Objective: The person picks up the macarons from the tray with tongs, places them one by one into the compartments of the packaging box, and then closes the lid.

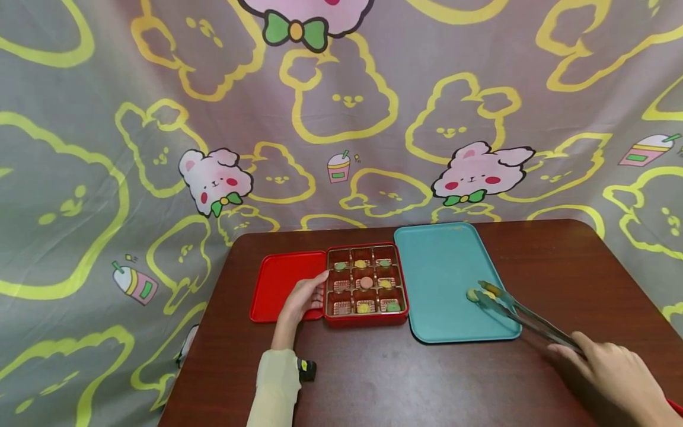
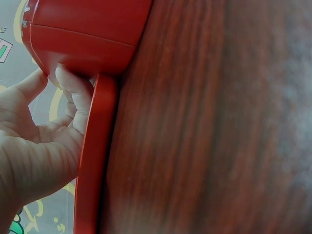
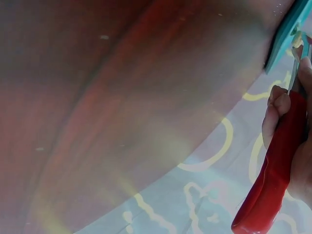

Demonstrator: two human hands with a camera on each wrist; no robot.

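Observation:
A red box [image 1: 366,321] with a gold divided insert holds small round green, yellow and pink cookies [image 1: 366,283]. Its red lid [image 1: 288,284] lies open to the left. My left hand [image 1: 303,298] holds the box's left side, thumb at the rim and bent fingers against the wall, as the left wrist view shows. On the teal tray [image 1: 440,267] lie a green cookie [image 1: 472,295] and a yellow one [image 1: 488,294]. My right hand [image 1: 613,365] grips metal tongs [image 1: 544,328] with a red handle [image 3: 273,170]. The tong tips are at these cookies; whether they pinch one I cannot tell.
Box and tray stand side by side on a dark brown wooden table [image 1: 368,379]. A patterned cloth [image 1: 373,118] hangs behind the table and along its sides. Some compartments of the insert show only their ribbed bottoms. A black device [image 1: 306,370] sits at my left wrist.

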